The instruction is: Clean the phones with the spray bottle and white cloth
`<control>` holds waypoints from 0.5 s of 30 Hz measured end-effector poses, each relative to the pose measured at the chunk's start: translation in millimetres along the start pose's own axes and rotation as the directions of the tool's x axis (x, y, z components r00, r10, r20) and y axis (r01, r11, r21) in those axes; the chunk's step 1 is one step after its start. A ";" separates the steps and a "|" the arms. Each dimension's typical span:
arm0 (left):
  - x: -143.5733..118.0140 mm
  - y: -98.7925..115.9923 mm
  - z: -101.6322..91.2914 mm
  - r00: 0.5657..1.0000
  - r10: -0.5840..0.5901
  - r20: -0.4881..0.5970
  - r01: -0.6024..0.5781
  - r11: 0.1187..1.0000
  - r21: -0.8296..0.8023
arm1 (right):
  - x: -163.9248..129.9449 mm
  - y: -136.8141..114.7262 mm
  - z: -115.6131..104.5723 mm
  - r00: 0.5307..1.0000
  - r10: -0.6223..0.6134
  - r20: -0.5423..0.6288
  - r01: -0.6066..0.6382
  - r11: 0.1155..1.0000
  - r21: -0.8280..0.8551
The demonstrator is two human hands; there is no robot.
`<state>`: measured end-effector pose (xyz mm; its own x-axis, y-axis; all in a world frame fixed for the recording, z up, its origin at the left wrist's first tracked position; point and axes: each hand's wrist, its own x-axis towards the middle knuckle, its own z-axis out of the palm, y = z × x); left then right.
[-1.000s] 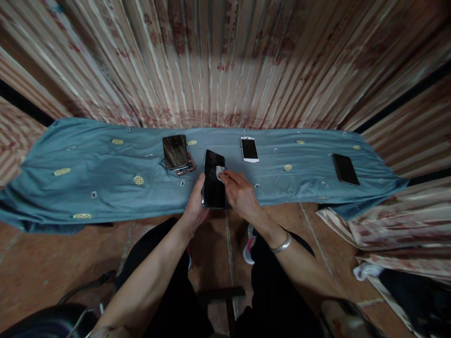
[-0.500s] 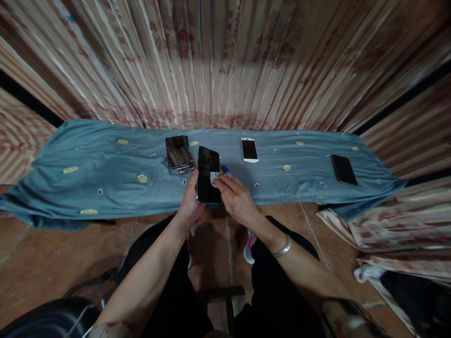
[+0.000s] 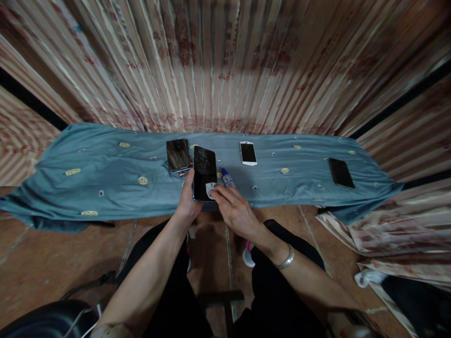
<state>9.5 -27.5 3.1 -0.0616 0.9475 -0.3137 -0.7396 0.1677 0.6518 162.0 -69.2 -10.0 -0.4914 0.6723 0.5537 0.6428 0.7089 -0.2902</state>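
Note:
My left hand (image 3: 190, 199) is closed around the left and lower edge of a black smartphone (image 3: 203, 171), held tilted above the near edge of the cloth. Cracks show across the upper part of its screen. My right hand (image 3: 235, 206) pinches a small white wipe (image 3: 210, 189), pressed on the lower right of the screen. Just beyond my right fingers lies a small bottle with a blue cap (image 3: 227, 178), partly covered by the hand. To the left of the held phone is a stack of phones (image 3: 178, 155), its top one dark and glossy.
A blue patterned cloth (image 3: 116, 188) covers the long, low table. On it lie a white phone (image 3: 248, 153) and, farther right, a dark phone (image 3: 341, 172). Pleated curtains (image 3: 211, 70) hang close behind. A black rounded object (image 3: 49, 321) with cables stands at lower left.
My right hand has drawn the wipe down the screen toward its lower edge. The held phone has shifted slightly left, and more of the blue-capped bottle shows.

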 end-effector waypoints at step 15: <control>-0.8 0.5 18.3 1.000 -0.017 -0.020 0.016 0.998 -0.055 | 3.0 -11.4 -5.8 0.997 -0.068 -0.039 0.067 0.997 -0.029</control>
<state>21.4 -23.1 16.3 -0.0624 0.9391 -0.3380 -0.7761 0.1673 0.6080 156.6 -76.4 -0.5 -0.5104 0.6138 0.6022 0.6255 0.7456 -0.2298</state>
